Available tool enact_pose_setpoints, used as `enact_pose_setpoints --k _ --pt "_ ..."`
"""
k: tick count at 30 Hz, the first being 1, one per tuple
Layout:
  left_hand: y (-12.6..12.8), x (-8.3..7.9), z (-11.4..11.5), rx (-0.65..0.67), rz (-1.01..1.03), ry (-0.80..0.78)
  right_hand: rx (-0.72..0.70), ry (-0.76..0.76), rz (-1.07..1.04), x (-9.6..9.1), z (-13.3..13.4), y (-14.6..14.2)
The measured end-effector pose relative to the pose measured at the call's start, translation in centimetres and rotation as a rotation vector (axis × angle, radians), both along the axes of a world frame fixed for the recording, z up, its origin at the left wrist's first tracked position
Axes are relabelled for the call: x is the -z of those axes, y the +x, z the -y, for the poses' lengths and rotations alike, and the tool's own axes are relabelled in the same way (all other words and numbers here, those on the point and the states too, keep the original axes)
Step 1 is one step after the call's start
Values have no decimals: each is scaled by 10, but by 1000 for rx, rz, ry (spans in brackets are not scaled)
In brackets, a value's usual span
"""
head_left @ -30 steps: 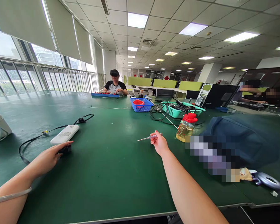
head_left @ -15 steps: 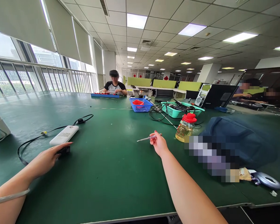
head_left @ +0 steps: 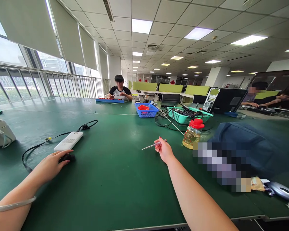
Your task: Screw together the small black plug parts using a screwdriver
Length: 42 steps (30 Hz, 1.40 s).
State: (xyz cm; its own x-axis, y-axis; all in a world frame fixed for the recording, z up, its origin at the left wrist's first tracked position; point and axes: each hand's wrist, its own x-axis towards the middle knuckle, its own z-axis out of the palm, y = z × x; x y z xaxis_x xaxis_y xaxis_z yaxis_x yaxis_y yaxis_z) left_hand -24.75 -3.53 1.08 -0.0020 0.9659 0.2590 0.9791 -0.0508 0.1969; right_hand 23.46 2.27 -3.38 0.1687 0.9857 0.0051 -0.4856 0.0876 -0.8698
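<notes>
My right hand (head_left: 164, 149) is closed around the handle of a thin screwdriver (head_left: 147, 147), whose metal shaft points left above the green table. At the left, my left hand (head_left: 51, 163) grips a small black object (head_left: 69, 157) between thumb and fingers, low at the tabletop; its kind I cannot make out. Just beyond those fingers lies a white power bank (head_left: 69, 141). A black cable (head_left: 35, 147) with a plug-like end curves around its far side.
A jar with a red lid (head_left: 193, 134) stands right of my right hand, beside a dark blue bag (head_left: 245, 147). Farther back are a blue basket (head_left: 146, 112), a green basket (head_left: 180, 117) with tangled cables, and a computer case (head_left: 227, 100). A person (head_left: 119, 91) sits across the table (head_left: 106, 192).
My left fingers have curled more around the black object, and the thumb now shows beside it. My right hand keeps its hold on the screwdriver. The view has shifted slightly.
</notes>
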Motion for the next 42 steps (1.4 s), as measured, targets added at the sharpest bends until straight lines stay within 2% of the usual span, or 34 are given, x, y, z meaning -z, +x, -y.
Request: enact_pose_setpoints --k 3,7,10,13,16,20,26,29,33,37,42 --pt "36 -10 11 116 2 37 -39 -44 -3 -3 -3 1" --pt "110 -18 29 441 57 -49 -108 -63 -38 -9 -2 7" --pt "172 -20 32 679 62 -80 -145 -49 -143 -9 -2 12" --pt "223 -21 16 713 83 -71 -154 -35 -194 -7 -2 16" --pt "254 -15 -11 635 78 -81 -158 -13 -171 -5 -1 16" --pt "262 -1 -36 548 76 -98 -152 30 -126 -4 1 13" --pt "245 15 -47 567 276 -162 -77 129 -1 -12 11 0" --pt "242 19 -52 568 382 -182 -52 258 302 -23 26 -10" --pt "243 22 -55 527 353 -132 50 569 923 -41 52 -28" --pt "242 23 -56 529 289 -91 37 790 1178 -47 71 -45" --pt "241 26 -58 536 292 -90 -22 918 1412 -39 72 -54"
